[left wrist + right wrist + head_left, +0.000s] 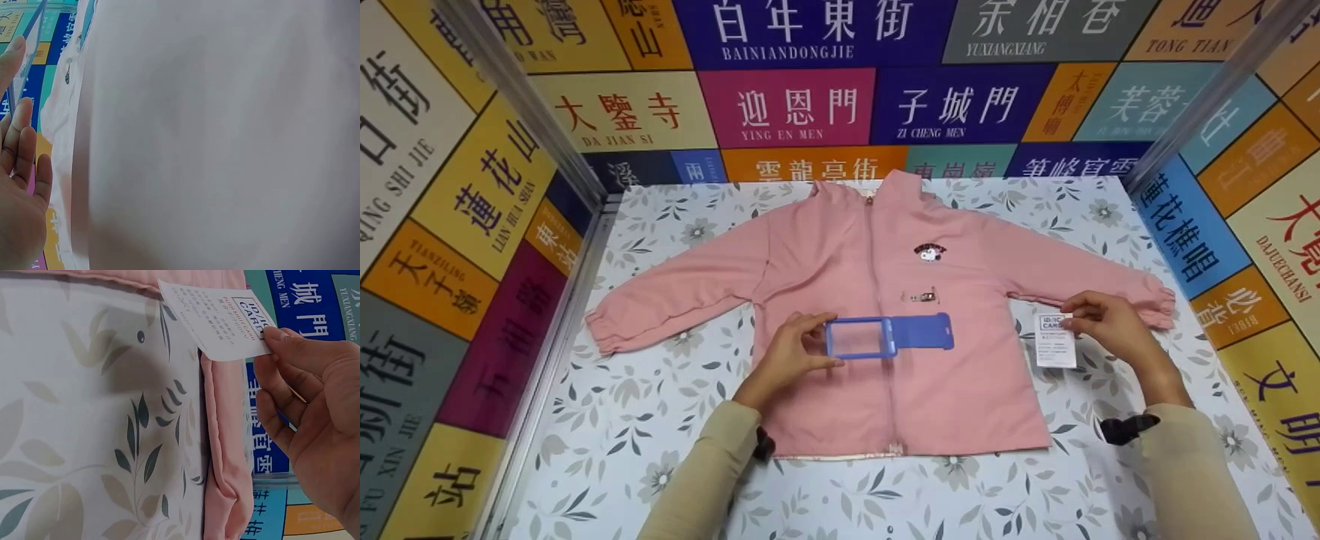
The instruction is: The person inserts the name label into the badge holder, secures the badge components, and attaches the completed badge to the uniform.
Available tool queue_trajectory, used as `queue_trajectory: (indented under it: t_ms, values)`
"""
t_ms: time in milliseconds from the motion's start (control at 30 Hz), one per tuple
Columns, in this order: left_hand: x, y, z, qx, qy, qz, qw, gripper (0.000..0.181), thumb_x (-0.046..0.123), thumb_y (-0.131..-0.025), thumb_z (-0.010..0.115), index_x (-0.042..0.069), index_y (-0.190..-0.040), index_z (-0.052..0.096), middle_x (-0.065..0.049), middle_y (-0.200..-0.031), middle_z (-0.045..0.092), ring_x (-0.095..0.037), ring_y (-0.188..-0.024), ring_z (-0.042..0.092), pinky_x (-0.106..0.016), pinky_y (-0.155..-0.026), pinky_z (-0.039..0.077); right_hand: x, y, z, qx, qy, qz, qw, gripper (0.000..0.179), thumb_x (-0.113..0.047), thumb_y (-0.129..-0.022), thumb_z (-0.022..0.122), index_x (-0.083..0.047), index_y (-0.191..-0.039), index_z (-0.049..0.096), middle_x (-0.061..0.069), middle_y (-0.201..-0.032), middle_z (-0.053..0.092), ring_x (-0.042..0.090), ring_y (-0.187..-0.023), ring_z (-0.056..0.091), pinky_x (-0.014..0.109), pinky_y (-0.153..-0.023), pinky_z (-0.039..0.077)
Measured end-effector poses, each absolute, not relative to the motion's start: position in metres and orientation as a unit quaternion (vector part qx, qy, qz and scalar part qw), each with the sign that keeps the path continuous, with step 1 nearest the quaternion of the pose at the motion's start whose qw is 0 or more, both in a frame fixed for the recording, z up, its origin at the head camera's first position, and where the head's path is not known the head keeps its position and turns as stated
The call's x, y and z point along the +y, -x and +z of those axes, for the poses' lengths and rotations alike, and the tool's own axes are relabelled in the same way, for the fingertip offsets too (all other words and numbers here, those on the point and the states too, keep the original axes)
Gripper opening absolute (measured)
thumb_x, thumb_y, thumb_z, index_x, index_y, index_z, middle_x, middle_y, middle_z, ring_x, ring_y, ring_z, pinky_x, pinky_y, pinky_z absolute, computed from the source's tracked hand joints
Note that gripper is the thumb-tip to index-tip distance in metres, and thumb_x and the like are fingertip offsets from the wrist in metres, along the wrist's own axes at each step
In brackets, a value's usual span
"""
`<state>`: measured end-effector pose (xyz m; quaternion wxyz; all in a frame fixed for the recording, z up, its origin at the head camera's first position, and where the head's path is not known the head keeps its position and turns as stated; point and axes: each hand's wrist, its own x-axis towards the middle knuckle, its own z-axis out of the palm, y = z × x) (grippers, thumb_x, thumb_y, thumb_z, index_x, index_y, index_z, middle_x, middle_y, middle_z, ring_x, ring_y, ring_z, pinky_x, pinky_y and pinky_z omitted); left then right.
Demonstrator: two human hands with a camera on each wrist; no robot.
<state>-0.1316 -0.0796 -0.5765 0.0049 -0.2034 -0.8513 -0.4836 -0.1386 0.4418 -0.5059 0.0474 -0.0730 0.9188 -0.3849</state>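
A blue badge holder [924, 332] with a clear window lies sideways in the head view, its solid flap extending to the right. My left hand [797, 352] pinches its left end between thumb and fingers, over the front of a pink zip jacket [825, 405]. In the left wrist view the holder [29, 53] shows edge-on beside the thumb. My right hand [1110, 322] pinches a white paper card [1056, 349] by its top corner, right of the jacket's body and below its sleeve. The card [219, 320] reads "ID/IC CARD" in the right wrist view.
The jacket lies spread on a table covered in leaf-patterned cloth [652, 420]. A small metal clip [922, 297] and a dark cartoon patch [930, 252] sit on its chest. Panels with Chinese lettering [787, 109] wall in the back and both sides.
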Motion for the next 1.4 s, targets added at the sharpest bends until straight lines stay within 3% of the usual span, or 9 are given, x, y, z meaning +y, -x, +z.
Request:
queue_trajectory:
  t_ms: [300, 633, 933, 1200, 1400]
  values:
    - [-0.078, 0.130, -0.575, -0.846, 0.209, -0.491, 0.008, 0.077, 0.026, -0.064, 0.093, 0.010, -0.133, 0.063, -0.014, -0.095, 0.064, -0.026, -0.092, 0.058, -0.038, -0.085, 0.057, 0.421, 0.146, -0.509, 0.891, 0.068, -0.445, 0.051, 0.024, -0.004, -0.089, 0.071, 0.006, -0.109, 0.064, 0.011, -0.086, 0.071, 0.005, -0.070, 0.065, 0.019, -0.061, 0.054]
    - [-0.077, 0.130, -0.575, -0.851, 0.205, -0.484, 0.006, 0.078, 0.028, -0.064, 0.093, 0.009, -0.133, 0.062, -0.006, -0.096, 0.065, -0.020, -0.092, 0.058, -0.032, -0.086, 0.057, 0.387, 0.145, -0.513, 0.859, 0.079, -0.503, 0.054, 0.026, -0.009, -0.088, 0.073, 0.005, -0.108, 0.063, -0.008, -0.085, 0.068, 0.001, -0.076, 0.066, 0.021, -0.065, 0.057]
    - [-0.076, 0.131, -0.575, -0.848, 0.209, -0.488, 0.010, 0.076, 0.026, -0.064, 0.093, 0.009, -0.131, 0.064, -0.006, -0.093, 0.066, -0.016, -0.090, 0.055, -0.029, -0.084, 0.055, 0.345, 0.143, -0.496, 0.830, 0.092, -0.544, 0.078, 0.028, 0.005, -0.085, 0.071, 0.011, -0.109, 0.059, 0.002, -0.096, 0.065, 0.004, -0.075, 0.063, 0.020, -0.064, 0.055]
    - [-0.074, 0.133, -0.576, -0.851, 0.212, -0.481, 0.016, 0.076, 0.027, -0.063, 0.094, 0.009, -0.131, 0.064, -0.006, -0.095, 0.069, -0.018, -0.091, 0.057, -0.033, -0.084, 0.056, 0.330, 0.151, -0.516, 0.820, 0.121, -0.555, 0.072, 0.032, 0.002, -0.084, 0.074, 0.006, -0.113, 0.064, -0.004, -0.103, 0.065, 0.006, -0.078, 0.063, 0.018, -0.066, 0.055]
    - [-0.072, 0.132, -0.577, -0.846, 0.216, -0.487, 0.015, 0.076, 0.027, -0.063, 0.093, 0.007, -0.131, 0.064, -0.005, -0.094, 0.068, -0.018, -0.090, 0.056, -0.033, -0.084, 0.055, 0.313, 0.152, -0.519, 0.807, 0.132, -0.569, 0.082, 0.034, 0.001, -0.083, 0.074, 0.005, -0.116, 0.065, 0.009, -0.107, 0.067, 0.007, -0.077, 0.064, 0.025, -0.067, 0.059]
